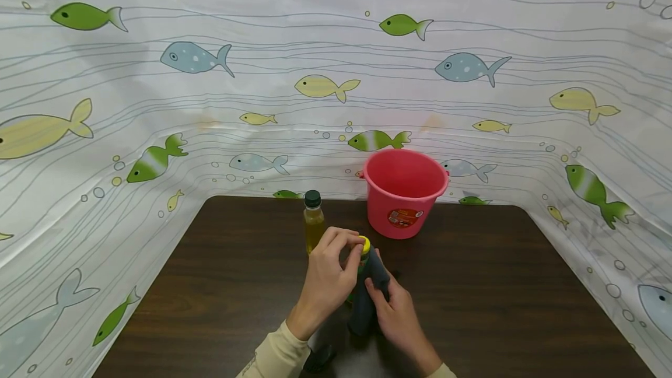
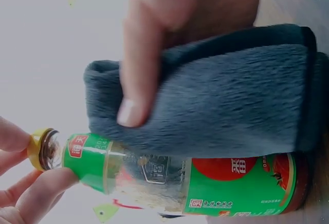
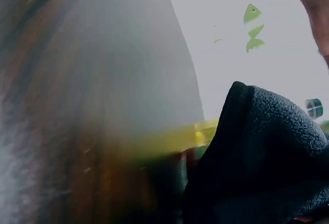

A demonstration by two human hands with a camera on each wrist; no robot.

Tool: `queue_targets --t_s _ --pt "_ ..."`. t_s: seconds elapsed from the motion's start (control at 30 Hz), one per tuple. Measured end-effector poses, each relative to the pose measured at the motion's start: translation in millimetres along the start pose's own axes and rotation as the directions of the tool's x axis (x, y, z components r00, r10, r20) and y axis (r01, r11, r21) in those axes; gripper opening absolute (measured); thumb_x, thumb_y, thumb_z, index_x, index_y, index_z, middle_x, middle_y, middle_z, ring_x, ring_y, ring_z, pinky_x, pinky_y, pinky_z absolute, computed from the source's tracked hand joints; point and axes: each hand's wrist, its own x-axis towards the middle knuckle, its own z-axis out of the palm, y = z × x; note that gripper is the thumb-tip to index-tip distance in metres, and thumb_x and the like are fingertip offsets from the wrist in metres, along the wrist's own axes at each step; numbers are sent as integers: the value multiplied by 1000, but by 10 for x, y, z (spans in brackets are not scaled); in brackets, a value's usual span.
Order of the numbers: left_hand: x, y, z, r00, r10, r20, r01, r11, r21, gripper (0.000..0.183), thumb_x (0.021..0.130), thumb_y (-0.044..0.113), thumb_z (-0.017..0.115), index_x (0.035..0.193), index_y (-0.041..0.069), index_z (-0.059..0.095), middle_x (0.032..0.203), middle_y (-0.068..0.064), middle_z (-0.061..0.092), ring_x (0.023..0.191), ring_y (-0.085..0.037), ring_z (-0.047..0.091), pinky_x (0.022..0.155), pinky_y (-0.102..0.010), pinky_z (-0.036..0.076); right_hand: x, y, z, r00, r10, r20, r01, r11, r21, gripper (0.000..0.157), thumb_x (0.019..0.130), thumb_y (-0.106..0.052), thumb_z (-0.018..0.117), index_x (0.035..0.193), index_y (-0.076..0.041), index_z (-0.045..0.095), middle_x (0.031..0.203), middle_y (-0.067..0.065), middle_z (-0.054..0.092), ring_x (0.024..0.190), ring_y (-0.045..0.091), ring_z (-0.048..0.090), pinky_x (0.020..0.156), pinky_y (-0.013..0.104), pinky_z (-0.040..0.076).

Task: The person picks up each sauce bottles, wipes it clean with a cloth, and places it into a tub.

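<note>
A glass sauce bottle (image 2: 241, 188) with a green label and a yellow cap (image 1: 364, 244) stands on the table in front of me. My left hand (image 1: 329, 270) pinches the bottle by its cap, thumb and fingers around the top. My right hand (image 1: 397, 312) grips a folded dark grey cloth (image 2: 231, 95) and presses it along the bottle's side. In the right wrist view the cloth (image 3: 262, 152) hides most of the bottle. Just behind the left hand is a bottle of yellow oil (image 1: 314, 226) with a dark cap.
Toward the back of the dark wooden table (image 1: 472, 284) stands a pink bucket (image 1: 399, 209) with a label on its front. A small black object (image 1: 319, 359) lies by my left forearm; its kind is unclear. A fish-patterned curtain (image 1: 315, 28) surrounds the table.
</note>
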Motion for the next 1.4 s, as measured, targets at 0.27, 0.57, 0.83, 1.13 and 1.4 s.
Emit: queue_targets --t_s 0.27,0.57,0.83,1.13,1.4 --pt "5 -22 11 1000 15 -13 -15 1000 12 7 99 8 73 104 9 77 116 -9 70 98 -22 71 63 -23 54 27 181 -8 999 36 29 -33 997 -72 54 110 -31 57 159 -8 48 151 19 62 133 33 65 105 53 57" --pt "12 -24 6 1000 10 -2 -10 1000 6 7 99 8 73 105 9 77 117 -9 70 91 -18 68 58 -18 49 54 234 -66 989 101 109 -73 968 -239 44 109 -19 58 152 -12 57 141 18 69 133 40 64 106 62 54" --pt "10 -34 3 1000 23 2 -24 1000 10 9 99 7 72 106 9 77 117 -9 69 96 -21 70 61 -19 50 98 257 -77 983 114 147 -64 949 -309 55 107 -12 59 159 -4 46 152 23 60 138 43 60 111 62 50" --pt "16 -30 -12 999 32 16 -33 999 11 9 99 7 72 107 8 76 117 -9 69 95 -21 69 60 -19 48 101 171 -88 989 119 86 -114 991 -68 38 110 -21 56 146 -10 62 144 18 67 133 37 64 106 60 54" --pt "12 -28 -20 999 41 20 -41 999 19 9 98 6 73 106 7 76 116 -9 68 97 -21 71 62 -21 53 134 -69 -101 994 112 17 -113 977 181 51 112 -22 54 162 -28 45 166 -4 47 153 27 45 123 60 40"
